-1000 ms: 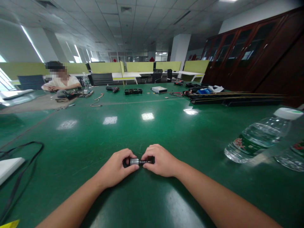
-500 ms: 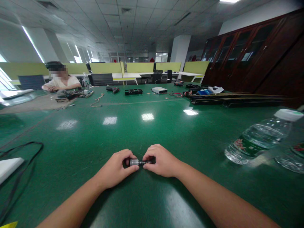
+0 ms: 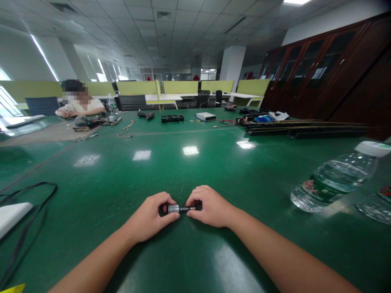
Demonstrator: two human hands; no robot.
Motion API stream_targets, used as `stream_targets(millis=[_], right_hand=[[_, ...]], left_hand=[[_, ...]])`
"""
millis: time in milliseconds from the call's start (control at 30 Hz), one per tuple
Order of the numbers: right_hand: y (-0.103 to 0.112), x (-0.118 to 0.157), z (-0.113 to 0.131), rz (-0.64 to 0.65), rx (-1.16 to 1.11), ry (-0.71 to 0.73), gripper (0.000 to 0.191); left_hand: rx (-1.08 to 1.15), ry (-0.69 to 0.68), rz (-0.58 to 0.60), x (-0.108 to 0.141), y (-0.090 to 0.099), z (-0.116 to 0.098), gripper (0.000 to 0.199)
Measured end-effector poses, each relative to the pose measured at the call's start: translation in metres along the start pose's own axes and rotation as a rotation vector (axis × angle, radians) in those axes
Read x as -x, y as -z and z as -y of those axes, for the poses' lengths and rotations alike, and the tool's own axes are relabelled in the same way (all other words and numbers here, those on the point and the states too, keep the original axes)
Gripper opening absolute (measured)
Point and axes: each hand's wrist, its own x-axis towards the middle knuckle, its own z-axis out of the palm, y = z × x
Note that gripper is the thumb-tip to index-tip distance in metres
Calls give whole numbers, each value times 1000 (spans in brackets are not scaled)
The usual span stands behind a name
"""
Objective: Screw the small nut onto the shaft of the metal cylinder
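Note:
A small silver metal cylinder (image 3: 173, 208) with a thin dark shaft (image 3: 184, 209) lies crosswise low over the green table (image 3: 159, 162). My left hand (image 3: 151, 215) is closed on the cylinder, thumb below and fingers above. The shaft's right end is pinched between the thumb and fingers of my right hand (image 3: 209, 206). Between the two hands a short stretch of the shaft shows; its far tip is partly hidden by my right fingers.
Clear water bottles (image 3: 332, 179) are on the right. A white object (image 3: 14, 217) and a black strap (image 3: 30, 221) lie left. Farther back are a power drill (image 3: 146, 116), a black part (image 3: 172, 118), a silver box (image 3: 205, 116), dark rails (image 3: 275, 129) and a seated person (image 3: 82, 106).
My right hand has shifted very slightly to the right along the shaft. The whole view has moved a touch; both hands keep their hold.

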Motion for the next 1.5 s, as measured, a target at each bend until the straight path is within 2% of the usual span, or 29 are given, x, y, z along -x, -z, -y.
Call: stream_targets(millis=[333, 1233, 1500], right_hand=[[4, -1, -6, 7, -2, 11, 9], [15, 0, -12, 29, -40, -17, 8], [24, 3, -22, 0, -94, -116, 8]], left_hand=[[4, -37, 1, -1, 1, 2, 16], [1, -22, -7, 0, 1, -1, 16], [-3, -11, -6, 1, 2, -2, 15]])
